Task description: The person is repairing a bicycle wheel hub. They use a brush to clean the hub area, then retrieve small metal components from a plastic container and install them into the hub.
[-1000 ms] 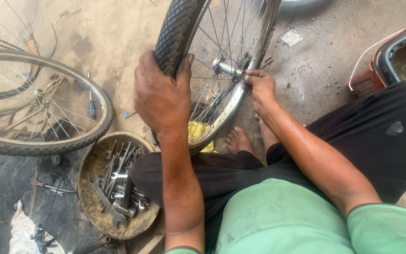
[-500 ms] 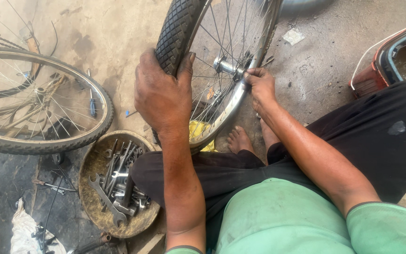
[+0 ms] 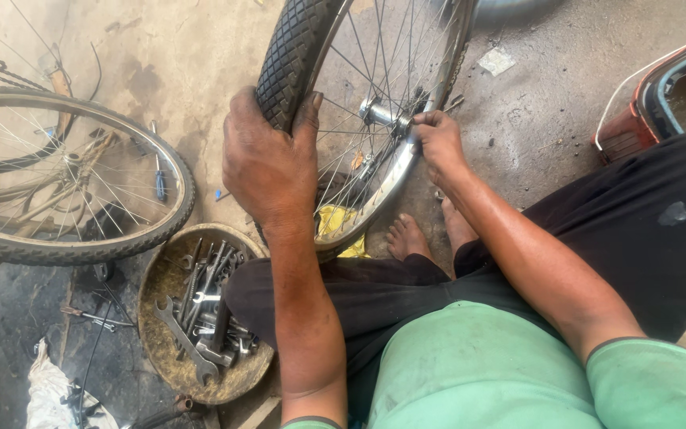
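Left hand [image 3: 270,163] clamped round bicycle wheel [image 3: 375,119] tyre. Right hand [image 3: 438,143] fingers pinch near the hub [image 3: 380,112]. Likely stiff, light; tread grips well.

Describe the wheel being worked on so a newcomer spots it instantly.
Start at the person's left hand: it grips the knobbly black tyre of the upright wheel. The right hand is at its hub. The second wheel, farther left, goes untouched.

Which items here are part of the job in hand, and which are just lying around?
In hand:
- wheel, tyre gripped by left hand
- hub, right hand fingers at it

Lying about:
- second wheel
- pan of spanners
- screwdriver
- red tub
- white rag
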